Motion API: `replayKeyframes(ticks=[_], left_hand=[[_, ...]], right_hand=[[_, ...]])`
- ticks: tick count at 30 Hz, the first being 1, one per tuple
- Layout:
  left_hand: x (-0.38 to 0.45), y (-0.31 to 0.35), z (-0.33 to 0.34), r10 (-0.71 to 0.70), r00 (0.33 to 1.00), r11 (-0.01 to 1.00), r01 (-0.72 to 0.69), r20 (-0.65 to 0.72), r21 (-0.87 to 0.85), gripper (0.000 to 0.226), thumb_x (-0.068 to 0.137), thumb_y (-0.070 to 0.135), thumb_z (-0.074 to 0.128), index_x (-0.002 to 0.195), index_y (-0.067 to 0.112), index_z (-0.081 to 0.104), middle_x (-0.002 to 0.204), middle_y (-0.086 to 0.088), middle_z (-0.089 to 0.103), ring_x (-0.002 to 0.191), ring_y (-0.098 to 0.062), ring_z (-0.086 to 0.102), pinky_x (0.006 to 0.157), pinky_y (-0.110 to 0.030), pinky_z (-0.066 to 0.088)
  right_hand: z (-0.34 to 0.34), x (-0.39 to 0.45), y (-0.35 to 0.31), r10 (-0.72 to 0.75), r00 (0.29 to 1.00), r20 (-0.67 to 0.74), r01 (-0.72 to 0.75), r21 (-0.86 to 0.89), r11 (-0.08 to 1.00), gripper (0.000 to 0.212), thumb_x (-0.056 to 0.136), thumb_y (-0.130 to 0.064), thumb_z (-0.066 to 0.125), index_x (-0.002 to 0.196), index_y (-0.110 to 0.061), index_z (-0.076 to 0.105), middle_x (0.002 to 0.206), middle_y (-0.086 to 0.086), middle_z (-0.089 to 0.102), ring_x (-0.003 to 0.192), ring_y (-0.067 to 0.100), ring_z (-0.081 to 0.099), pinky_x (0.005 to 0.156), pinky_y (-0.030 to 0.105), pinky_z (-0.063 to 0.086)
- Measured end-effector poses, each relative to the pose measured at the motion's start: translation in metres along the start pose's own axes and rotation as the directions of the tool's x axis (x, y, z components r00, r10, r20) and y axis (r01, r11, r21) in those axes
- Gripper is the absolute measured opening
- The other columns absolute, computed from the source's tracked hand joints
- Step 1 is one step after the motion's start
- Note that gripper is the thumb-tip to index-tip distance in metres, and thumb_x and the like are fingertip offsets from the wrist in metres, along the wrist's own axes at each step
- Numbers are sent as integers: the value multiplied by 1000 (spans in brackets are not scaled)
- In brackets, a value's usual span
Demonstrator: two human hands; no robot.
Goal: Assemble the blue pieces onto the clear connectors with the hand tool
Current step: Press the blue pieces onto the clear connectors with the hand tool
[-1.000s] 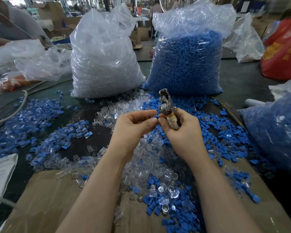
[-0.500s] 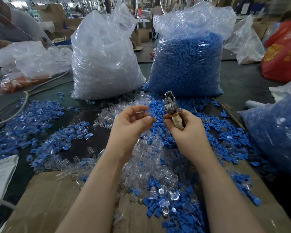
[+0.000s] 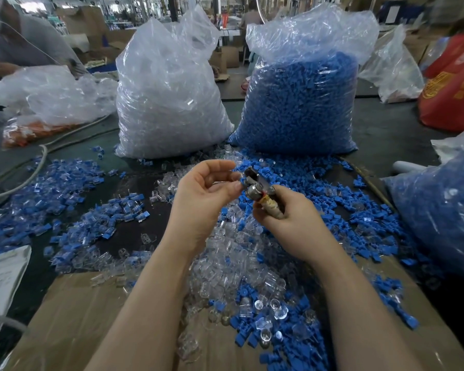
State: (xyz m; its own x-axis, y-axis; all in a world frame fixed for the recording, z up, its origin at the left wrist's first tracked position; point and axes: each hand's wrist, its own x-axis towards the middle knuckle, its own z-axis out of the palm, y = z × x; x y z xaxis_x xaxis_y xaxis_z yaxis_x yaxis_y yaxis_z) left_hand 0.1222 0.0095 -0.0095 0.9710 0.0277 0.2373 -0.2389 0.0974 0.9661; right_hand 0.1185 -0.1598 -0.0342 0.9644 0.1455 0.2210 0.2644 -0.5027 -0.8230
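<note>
My right hand grips the taped handle of a small metal hand tool, whose jaws point up and left. My left hand is raised just left of the jaws, with thumb and fingertips pinching a small piece at the tool's tip; the piece is mostly hidden, with a bit of blue showing. Below both hands lies a heap of loose clear connectors mixed with blue pieces. Assembled blue-and-clear parts are spread on the left.
A big bag of clear connectors and a big bag of blue pieces stand behind the heap. Another bag of blue parts sits at right. Brown cardboard covers the near table. A person's sleeve is far left.
The tool has tilted down and leftwards towards my left hand. My left fingers, spread half a second ago, now close on the piece at the jaws.
</note>
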Motion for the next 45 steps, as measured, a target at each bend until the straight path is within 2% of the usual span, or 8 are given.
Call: replayKeyframes(ticks=[16,22,26,29,33,38,42,45], left_hand=[[-4,4,0,-16,1000,1000,16,6,9,31,78,-9,72,102,9,67,88,-4,72,79,-9,68,72,-18,53],[-6,7,-1,-86,996,996,86,16,26,33,81,-6,71,111,8,66,94,-7,72,81,-10,69,74,-19,54],[-3,7,-9,-213,977,966,207,-24,-155,27,86,-5,63,109,7,68,85,-4,71,80,-12,69,75,-21,58],[4,3,-31,-364,921,830,254,-137,-496,17,92,4,57,105,1,67,78,-5,70,73,-11,69,77,-25,60],[9,-6,-70,-503,818,510,19,-280,-860,16,98,16,56,88,5,63,68,-3,66,57,-8,66,86,-25,57],[6,-10,-105,-608,696,268,-272,-381,-924,21,101,19,52,92,2,58,61,-6,64,61,-12,65,55,-26,58],[5,-10,-113,-622,675,229,-328,-397,-917,31,106,21,41,96,-2,60,63,-11,69,55,-18,69,49,-27,57],[5,-13,-116,-619,661,230,-365,-425,-902,36,107,24,35,107,-5,58,74,-15,71,67,-21,71,48,-29,56]], right_hand=[[1,-5,-3,10,999,-32,-17,-227,974,12,79,-16,55,82,-27,57,69,-4,62,65,18,56,60,42,51],[3,-4,-3,3,999,-43,-15,-277,961,14,81,-19,53,92,-25,60,72,-4,63,65,20,55,60,42,50],[5,-3,-2,-36,994,-101,3,-311,950,14,82,-23,52,94,-26,57,68,-6,59,62,16,52,53,33,41],[1,-3,2,-42,985,-169,-16,-325,946,5,83,-25,54,87,-27,53,65,-7,58,61,16,51,54,35,41],[-3,-3,6,-43,973,-226,-37,-338,940,6,87,-28,58,85,-28,53,64,-7,58,59,15,52,52,36,43],[-6,0,9,6,955,-297,-120,-368,922,14,90,-32,60,79,-25,53,63,-7,56,57,14,51,48,30,35],[-10,1,12,82,935,-344,-238,-438,867,11,89,-33,59,82,-25,54,65,-6,55,58,16,50,49,29,32],[-13,1,13,120,946,-302,-273,-539,797,11,89,-32,58,83,-26,51,68,-6,52,62,20,49,53,32,34]])
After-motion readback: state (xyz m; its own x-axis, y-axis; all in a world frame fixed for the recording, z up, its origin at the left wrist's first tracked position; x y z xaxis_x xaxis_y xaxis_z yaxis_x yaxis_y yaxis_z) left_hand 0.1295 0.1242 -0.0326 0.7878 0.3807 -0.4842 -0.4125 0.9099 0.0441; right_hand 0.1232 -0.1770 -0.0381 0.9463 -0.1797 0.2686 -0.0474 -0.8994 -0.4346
